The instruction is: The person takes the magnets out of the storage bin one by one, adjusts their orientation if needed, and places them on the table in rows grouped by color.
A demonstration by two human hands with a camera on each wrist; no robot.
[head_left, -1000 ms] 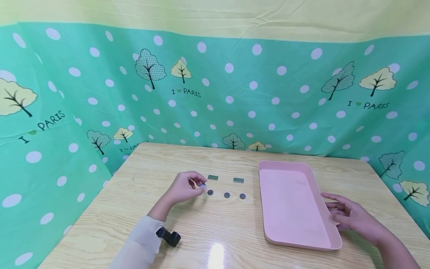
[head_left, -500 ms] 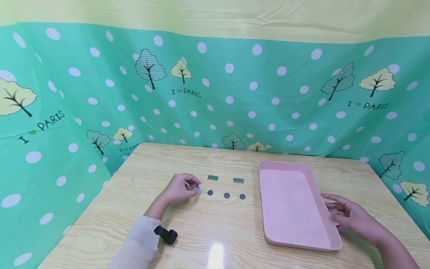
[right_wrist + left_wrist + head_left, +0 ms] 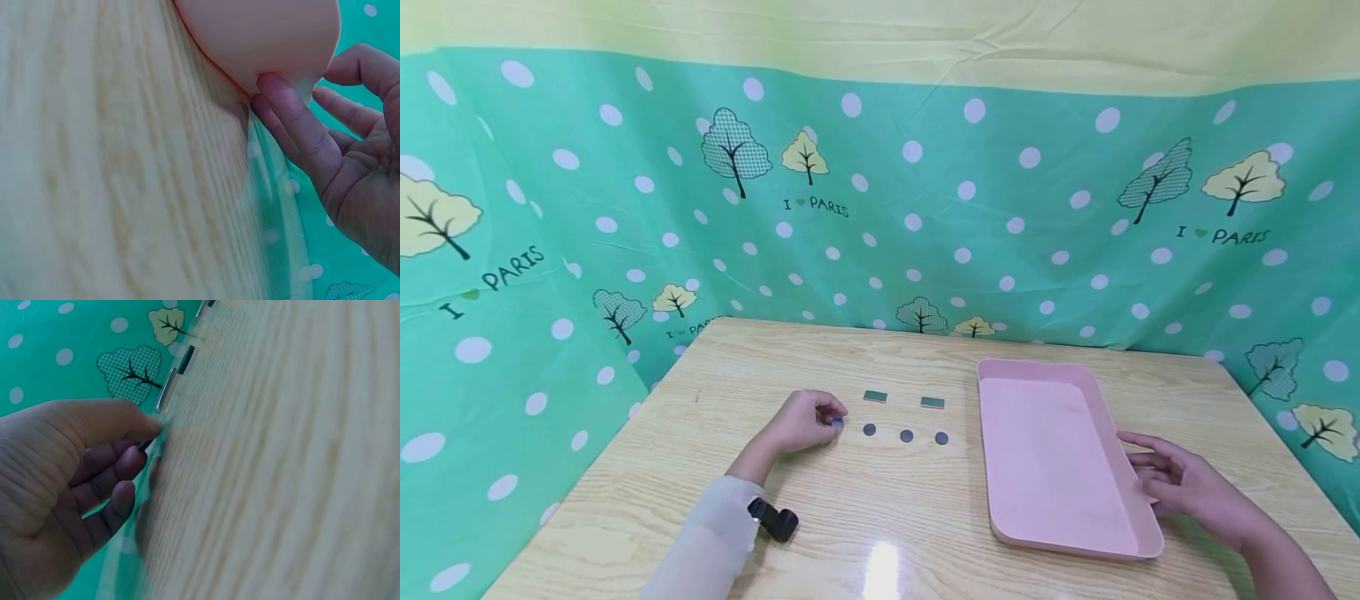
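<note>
My left hand (image 3: 805, 421) pinches a small dark round disc (image 3: 837, 423) between thumb and fingertips, close over the table. In the left wrist view, only the dark edge of the disc (image 3: 145, 446) shows between the fingers. To its right lie three like discs in a row: one disc (image 3: 869, 429), a middle disc (image 3: 907, 435) and an end disc (image 3: 942, 438). My right hand (image 3: 1180, 483) rests its loosely extended fingers against the right wall of a pink tray (image 3: 1116, 442). The right wrist view shows the thumb and fingers along the tray's outer side (image 3: 281, 56).
Two small green rectangular pieces, a left piece (image 3: 876, 397) and a right piece (image 3: 932, 402), lie behind the discs. The wooden table (image 3: 820, 517) bears everything. A green dotted cloth (image 3: 865, 208) hangs behind and at the sides.
My left hand has moved a little left and toward me, bringing the disc lower, to the left end of the row. The right hand and the tray have stayed put.
</note>
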